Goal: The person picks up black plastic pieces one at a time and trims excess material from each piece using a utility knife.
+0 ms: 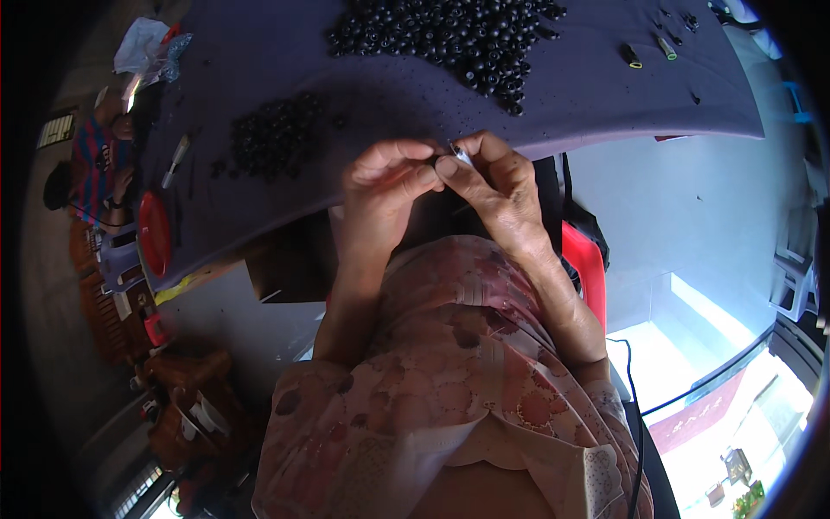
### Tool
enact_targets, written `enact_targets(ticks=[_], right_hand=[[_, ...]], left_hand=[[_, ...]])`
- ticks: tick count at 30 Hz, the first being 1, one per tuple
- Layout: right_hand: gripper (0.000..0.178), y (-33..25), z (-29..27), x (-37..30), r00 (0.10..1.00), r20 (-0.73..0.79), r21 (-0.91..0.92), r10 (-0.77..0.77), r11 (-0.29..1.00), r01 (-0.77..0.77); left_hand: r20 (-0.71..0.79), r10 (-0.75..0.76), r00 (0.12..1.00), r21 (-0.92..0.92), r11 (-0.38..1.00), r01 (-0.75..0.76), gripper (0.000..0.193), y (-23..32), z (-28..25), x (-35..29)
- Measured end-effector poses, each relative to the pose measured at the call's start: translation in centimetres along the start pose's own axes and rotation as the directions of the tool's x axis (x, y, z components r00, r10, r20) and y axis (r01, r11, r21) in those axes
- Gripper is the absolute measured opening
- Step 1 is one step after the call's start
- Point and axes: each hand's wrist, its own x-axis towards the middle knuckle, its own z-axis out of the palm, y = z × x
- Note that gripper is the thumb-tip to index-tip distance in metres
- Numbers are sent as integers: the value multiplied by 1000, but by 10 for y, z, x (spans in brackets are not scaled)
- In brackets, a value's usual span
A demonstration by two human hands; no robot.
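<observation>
Both hands meet just off the table's near edge, fingertips almost touching. My left hand (pixel 385 183) curls in a pinch, with something small and dark, mostly hidden, at its fingertips. My right hand (pixel 506 186) pinches a small whitish piece (pixel 462 156) between thumb and fingers; its kind is not clear. Past my hands, a large heap of small black round pieces (pixel 450 35) with pale spots covers the far middle of the table. A smaller heap of similar black pieces (pixel 277 134) lies to the left of my left hand.
The table has a purple cloth (pixel 588 104). A knife-like tool (pixel 176 162) and a red basin (pixel 156 233) are at its left. Two short yellow-ended tubes (pixel 635 62) lie far right. A person (pixel 99 160) sits at the left end. A red chair (pixel 585 264) stands beside me.
</observation>
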Motion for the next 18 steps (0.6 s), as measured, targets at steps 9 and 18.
enact_targets(ticks=[9,18], right_hand=[[7,28,-16,11,990,-132,-321,40,944,-81],[6,25,-22,10,992,-124,-298,16,953,-53]], left_hand=[[21,477,879,997,55,-53,13,19,-87,26],[176,463,869,976,36,-217,15,-15,-33,56]])
